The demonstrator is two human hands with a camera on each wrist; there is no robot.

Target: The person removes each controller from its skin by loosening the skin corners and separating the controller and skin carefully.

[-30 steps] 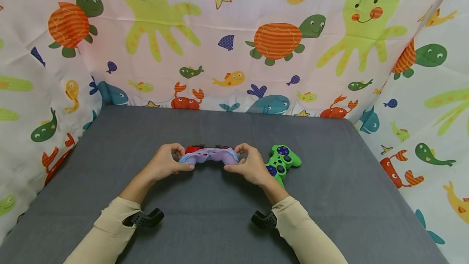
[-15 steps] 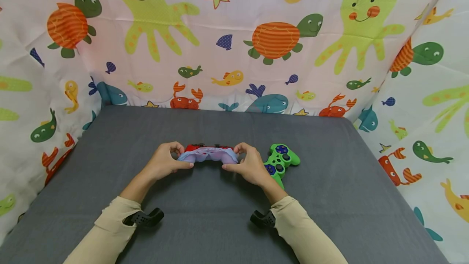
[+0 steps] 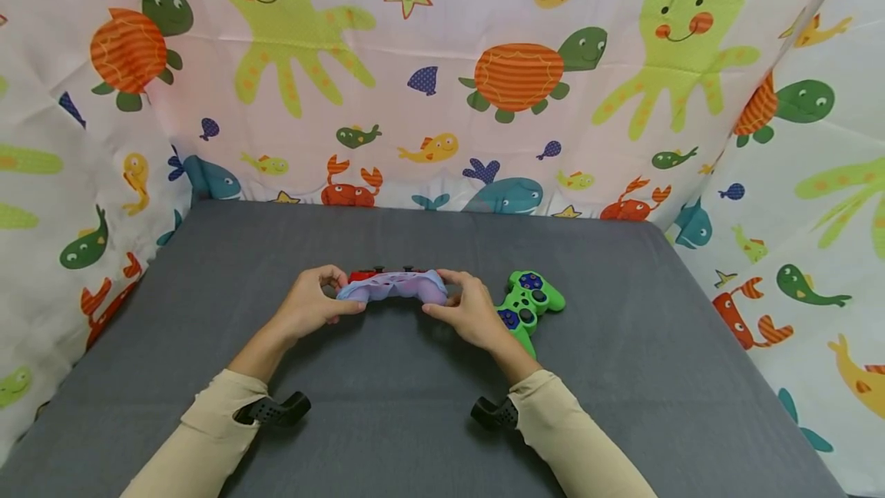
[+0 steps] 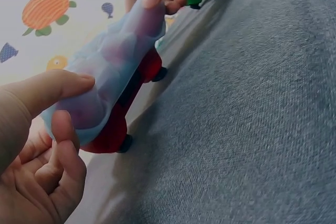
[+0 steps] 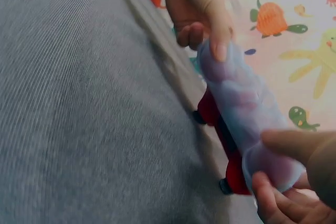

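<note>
A red game controller (image 3: 362, 276) with dark thumbsticks is held between my two hands, partly inside a translucent bluish-purple silicone cover (image 3: 394, 287). The cover wraps its grips and back, while red shell (image 4: 111, 137) and sticks stick out at its open side in both wrist views. My left hand (image 3: 311, 306) pinches the left grip through the cover, thumb on the near side and fingers behind. At the other end my right hand (image 3: 473, 310) pinches the right grip likewise, its thumb lying on the cover (image 5: 247, 100).
A green controller (image 3: 528, 304) with dark blue buttons lies on the grey cloth-covered table (image 3: 387, 421), just right of my right hand and partly behind it. A curtain (image 3: 429, 37) printed with sea animals hangs behind the table and along both sides.
The cover's right end has risen over the controller's right side, hiding more red there. My right fingers have shifted slightly up along it. The green controller stays put.
</note>
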